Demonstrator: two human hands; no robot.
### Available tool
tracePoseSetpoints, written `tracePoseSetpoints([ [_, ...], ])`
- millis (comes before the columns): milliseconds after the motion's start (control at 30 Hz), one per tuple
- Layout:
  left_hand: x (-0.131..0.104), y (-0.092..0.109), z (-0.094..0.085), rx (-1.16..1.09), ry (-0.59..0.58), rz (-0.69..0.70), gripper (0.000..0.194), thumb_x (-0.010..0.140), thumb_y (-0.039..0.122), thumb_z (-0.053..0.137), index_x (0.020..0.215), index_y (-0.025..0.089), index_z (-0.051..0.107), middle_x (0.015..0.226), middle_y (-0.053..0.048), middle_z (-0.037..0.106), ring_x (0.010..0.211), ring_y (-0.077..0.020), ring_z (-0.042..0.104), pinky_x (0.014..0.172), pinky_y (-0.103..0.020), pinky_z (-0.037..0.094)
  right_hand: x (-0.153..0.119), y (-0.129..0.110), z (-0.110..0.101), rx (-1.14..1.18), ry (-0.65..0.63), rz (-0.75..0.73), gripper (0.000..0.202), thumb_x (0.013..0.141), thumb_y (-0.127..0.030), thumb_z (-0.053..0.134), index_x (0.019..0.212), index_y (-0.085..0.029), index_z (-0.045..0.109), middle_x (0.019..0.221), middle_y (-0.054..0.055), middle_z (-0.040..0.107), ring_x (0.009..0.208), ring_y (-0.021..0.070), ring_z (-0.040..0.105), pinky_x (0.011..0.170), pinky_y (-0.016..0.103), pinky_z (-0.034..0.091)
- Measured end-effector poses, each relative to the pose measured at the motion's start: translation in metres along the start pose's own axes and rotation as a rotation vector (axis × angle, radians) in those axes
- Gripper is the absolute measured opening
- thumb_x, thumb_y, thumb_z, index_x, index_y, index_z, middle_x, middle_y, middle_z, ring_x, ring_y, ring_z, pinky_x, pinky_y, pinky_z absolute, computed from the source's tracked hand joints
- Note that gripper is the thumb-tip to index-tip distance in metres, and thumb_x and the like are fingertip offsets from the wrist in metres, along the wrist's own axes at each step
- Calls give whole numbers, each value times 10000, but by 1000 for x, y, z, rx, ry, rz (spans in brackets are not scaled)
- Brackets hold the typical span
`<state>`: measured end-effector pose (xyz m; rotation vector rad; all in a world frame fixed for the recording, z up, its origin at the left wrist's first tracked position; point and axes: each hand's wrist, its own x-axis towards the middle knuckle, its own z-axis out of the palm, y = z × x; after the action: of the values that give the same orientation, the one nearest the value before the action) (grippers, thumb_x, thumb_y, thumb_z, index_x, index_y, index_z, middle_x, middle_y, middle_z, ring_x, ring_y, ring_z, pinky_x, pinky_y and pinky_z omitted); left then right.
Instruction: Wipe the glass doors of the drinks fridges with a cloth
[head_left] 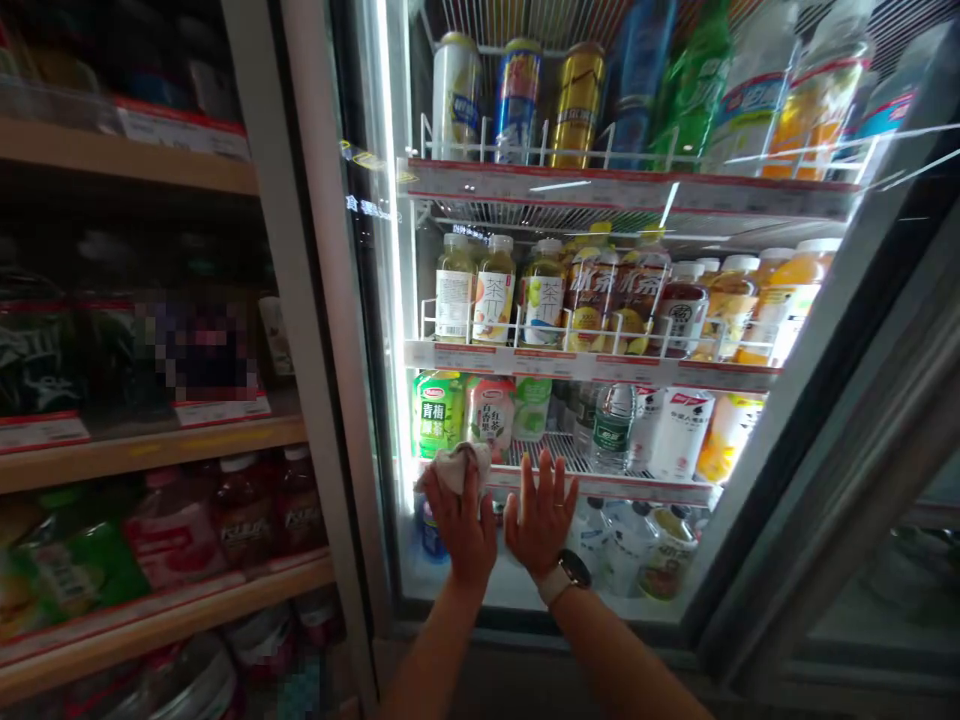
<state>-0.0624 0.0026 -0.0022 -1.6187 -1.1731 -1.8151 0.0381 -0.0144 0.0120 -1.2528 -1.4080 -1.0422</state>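
A pale crumpled cloth point(454, 468) lies under the fingers of my left hand point(463, 520), which presses it against the glass door point(487, 590) of a lit drinks cooler. To the right, my right hand point(538, 515) rests on the same glass with its fingers spread and nothing in it. A watch point(574, 568) with a light strap is on my right wrist. Both hands are near the lower shelf edge point(600, 483), seen through the glass. Behind the door, cartons point(489, 412) stand just above my left hand.
Bottles point(544, 290) and cans point(517, 100) fill the cooler's upper shelves. Wooden shelves point(150, 448) with packaged goods and bottles run along the left. The cooler's dark door frame point(814, 480) slants up at the right.
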Motion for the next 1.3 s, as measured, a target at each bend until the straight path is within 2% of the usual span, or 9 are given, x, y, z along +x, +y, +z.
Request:
tracePoseSetpoints([
  [133,7,12,0,-51,-46,82,595,941,216,487,1498,305,300,1625,-52,124,1489,-297,131,1200,-515,198,-1,2,1,-17,9,-23,669,925,-225,404,1546,-183,158,1581,151,272,1465,326,226,1138,573,255],
  [300,18,-22,-15,-8,-106,182,601,915,199,542,1471,332,358,1619,-48,166,1475,-302,184,1186,-495,250,2,2,-3,-13,4,-31,684,919,-219,426,1547,-173,155,1586,151,258,1473,329,202,1146,568,245],
  [467,36,-75,-47,121,-2,-129,647,913,312,568,1502,257,306,1632,-119,10,1483,-358,85,1179,-539,211,2,0,-6,18,-16,-15,698,915,-215,438,1548,-180,147,1595,141,238,1478,321,188,1162,550,215],
  [567,40,-87,-54,116,21,-183,660,914,383,561,1503,234,306,1628,-150,37,1480,-370,97,1172,-553,211,3,-1,-6,29,-3,-8,695,914,-215,434,1547,-178,149,1595,140,239,1476,317,197,1164,545,208],
  [667,32,-76,-43,70,-10,-152,644,926,355,541,1506,223,296,1615,-164,127,1477,-352,142,1162,-550,244,3,-1,-5,36,17,-8,697,910,-218,438,1546,-183,156,1583,142,273,1465,316,230,1158,539,220],
  [867,1,-17,-5,-27,-3,37,589,934,216,504,1494,245,324,1621,-109,135,1483,-296,152,1177,-490,263,1,0,-1,3,0,-9,673,920,-237,413,1545,-180,170,1559,154,324,1454,319,256,1139,543,249],
  [1000,-3,8,-2,-109,-85,175,564,963,195,414,1505,286,285,1624,-43,156,1487,-252,154,1184,-447,265,-1,3,1,-2,16,-30,651,933,-225,369,1547,-187,157,1568,153,306,1466,314,226,1128,546,263],
  [1167,15,-10,-14,11,-107,303,598,953,194,457,1510,287,262,1629,-33,127,1490,-227,145,1186,-397,265,-1,4,-1,4,6,-46,673,929,-232,416,1546,-171,156,1577,160,279,1470,334,210,1126,555,272],
  [1300,29,-49,-33,79,-71,113,602,944,210,478,1502,311,278,1631,-35,105,1489,-272,136,1178,-472,280,-1,1,-3,-1,-2,-33,690,920,-214,444,1546,-183,156,1589,140,251,1467,337,222,1131,551,277],
])
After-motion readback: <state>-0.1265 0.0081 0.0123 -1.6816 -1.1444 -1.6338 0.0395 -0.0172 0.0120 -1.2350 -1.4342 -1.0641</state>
